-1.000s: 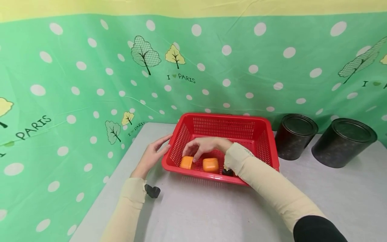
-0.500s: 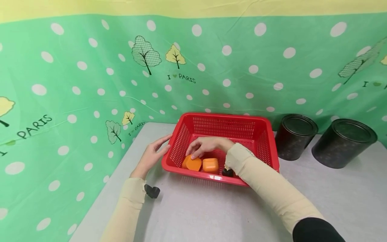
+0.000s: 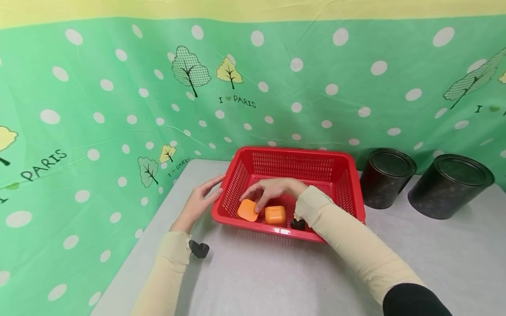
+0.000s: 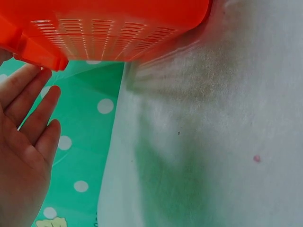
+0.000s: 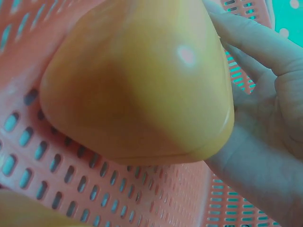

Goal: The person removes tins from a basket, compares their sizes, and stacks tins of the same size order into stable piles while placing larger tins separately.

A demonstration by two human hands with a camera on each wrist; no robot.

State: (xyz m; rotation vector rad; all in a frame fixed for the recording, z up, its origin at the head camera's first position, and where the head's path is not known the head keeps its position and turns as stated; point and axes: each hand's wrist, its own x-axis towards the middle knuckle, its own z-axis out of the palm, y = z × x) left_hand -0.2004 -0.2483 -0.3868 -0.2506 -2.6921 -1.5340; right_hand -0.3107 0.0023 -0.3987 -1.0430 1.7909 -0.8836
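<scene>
A red slotted plastic basket (image 3: 290, 234) stands on the table. Inside it, near the front left corner, my right hand (image 3: 272, 189) pinches an orange rounded plastic box (image 3: 247, 210), tilted so that a flat face shows. A second orange box (image 3: 275, 215) sits just right of it. In the right wrist view, a large orange box (image 5: 142, 90) hides the fingertips of the right hand (image 5: 265, 118). My left hand (image 3: 196, 205) touches the basket's left rim. Its fingers (image 4: 35, 101) look straight in the left wrist view, by the rim's underside.
Two black lidded cans (image 3: 387, 180) (image 3: 450, 186) stand right of the basket, the nearer one close to its side. Behind and to the left hangs a green dotted cloth (image 3: 276, 87). The grey tabletop (image 3: 257, 281) stretches in front.
The orange box in my right hand has been turned, first one way and then tilted with its flat face towards me. The left hand and the basket keep their places.
</scene>
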